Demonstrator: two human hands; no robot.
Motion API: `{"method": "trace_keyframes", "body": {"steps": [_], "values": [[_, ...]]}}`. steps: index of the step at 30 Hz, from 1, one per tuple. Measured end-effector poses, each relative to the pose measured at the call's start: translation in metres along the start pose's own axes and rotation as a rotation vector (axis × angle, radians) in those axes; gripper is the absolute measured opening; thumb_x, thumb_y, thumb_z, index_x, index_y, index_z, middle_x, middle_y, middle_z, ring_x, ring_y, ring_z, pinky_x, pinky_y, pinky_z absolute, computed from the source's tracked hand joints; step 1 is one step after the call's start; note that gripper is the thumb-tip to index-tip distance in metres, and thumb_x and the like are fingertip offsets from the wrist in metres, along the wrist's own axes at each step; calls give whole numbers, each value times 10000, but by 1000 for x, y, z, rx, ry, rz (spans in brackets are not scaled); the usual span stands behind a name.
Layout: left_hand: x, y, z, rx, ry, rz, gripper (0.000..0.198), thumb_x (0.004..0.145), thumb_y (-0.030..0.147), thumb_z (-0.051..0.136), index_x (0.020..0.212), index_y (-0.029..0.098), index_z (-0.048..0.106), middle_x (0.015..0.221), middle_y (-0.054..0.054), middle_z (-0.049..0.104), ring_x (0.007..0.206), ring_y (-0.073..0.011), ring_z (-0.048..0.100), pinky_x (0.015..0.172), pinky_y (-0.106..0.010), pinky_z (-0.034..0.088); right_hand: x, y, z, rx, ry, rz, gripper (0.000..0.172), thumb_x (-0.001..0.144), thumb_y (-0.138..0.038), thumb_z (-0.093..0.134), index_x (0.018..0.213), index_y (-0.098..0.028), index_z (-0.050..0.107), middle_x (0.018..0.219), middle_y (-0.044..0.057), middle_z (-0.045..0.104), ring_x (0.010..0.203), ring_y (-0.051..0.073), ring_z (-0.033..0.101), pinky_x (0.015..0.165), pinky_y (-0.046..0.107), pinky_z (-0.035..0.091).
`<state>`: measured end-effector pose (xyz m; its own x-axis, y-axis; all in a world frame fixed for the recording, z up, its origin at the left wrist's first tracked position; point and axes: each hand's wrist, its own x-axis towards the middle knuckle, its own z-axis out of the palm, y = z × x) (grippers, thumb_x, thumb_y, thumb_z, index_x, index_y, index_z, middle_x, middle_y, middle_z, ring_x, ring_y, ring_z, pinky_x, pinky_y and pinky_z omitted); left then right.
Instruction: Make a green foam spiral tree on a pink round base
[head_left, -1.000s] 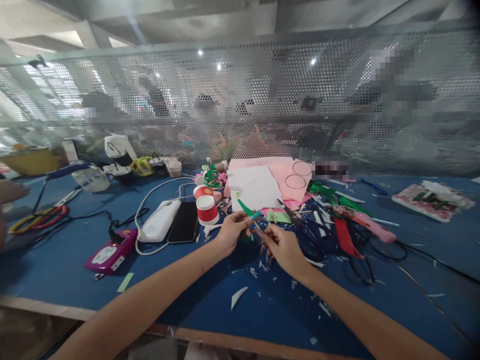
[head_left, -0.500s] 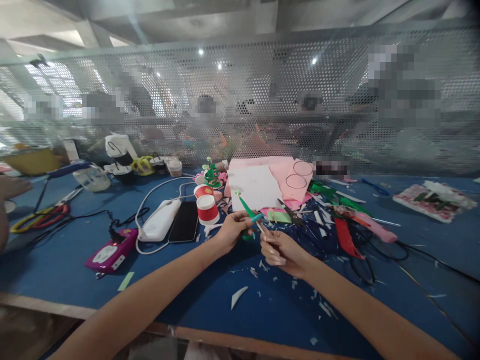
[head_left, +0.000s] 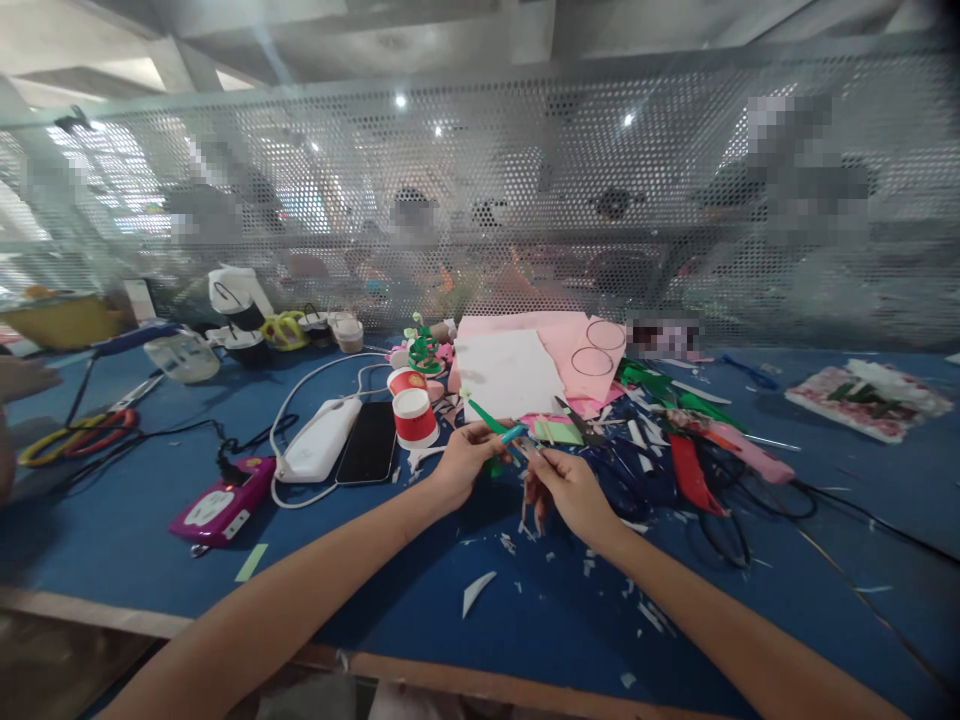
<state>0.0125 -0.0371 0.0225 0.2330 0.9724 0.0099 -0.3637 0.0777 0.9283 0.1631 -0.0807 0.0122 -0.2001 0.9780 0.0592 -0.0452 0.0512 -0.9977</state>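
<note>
My left hand (head_left: 461, 462) pinches a thin green stick (head_left: 487, 420) wrapped in tape, which points up and to the left. My right hand (head_left: 566, 490) is closed at the stick's lower end, fingers pinched around the teal tape end (head_left: 514, 434); what exactly it grips is too small to name. Both hands hover just above the blue table (head_left: 375, 570), over paper scraps.
White and pink sheets (head_left: 517, 372) lie behind the hands. Red-and-white cups (head_left: 413, 416), a phone (head_left: 369, 444), a white power bank (head_left: 319, 442) and a pink device (head_left: 220, 505) sit left. Scissors, green strips and black cables (head_left: 712, 480) crowd the right. Another person's hand (head_left: 22, 380) shows at far left.
My right hand dropped and curled lower half a second ago, then came back up to the stick's end. The stick has tilted slightly more to the left.
</note>
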Motion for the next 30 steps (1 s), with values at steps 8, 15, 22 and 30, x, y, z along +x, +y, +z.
{"method": "trace_keyframes", "body": {"steps": [8,15,22,30], "values": [[-1,1,1,-33,-39,7,399,448,261,860,779,100,704,617,-22,672,508,-90,559,527,-212,430,5,0,3,476,-201,254,472,628,-586,678,531,-185,449,392,-32,522,255,51,350,273,179,270],[1,0,0,18,46,45,391,448,302,856,736,101,685,564,-8,647,491,-101,559,495,-214,416,-1,1,-1,-116,-25,-54,408,776,-588,542,690,-188,552,474,-18,584,359,119,518,389,223,387],[-1,-2,2,38,42,24,373,448,294,856,721,96,695,579,-19,650,518,-101,559,547,-221,435,-2,-1,-4,-265,104,-165,372,803,-500,558,572,-210,528,457,-1,561,357,132,510,404,246,385],[-3,0,2,-6,-28,57,375,467,220,849,803,127,711,776,-61,721,701,-143,638,644,-223,461,4,2,2,417,-118,230,463,728,-539,572,474,-208,370,376,4,522,286,104,431,290,208,313]]}}
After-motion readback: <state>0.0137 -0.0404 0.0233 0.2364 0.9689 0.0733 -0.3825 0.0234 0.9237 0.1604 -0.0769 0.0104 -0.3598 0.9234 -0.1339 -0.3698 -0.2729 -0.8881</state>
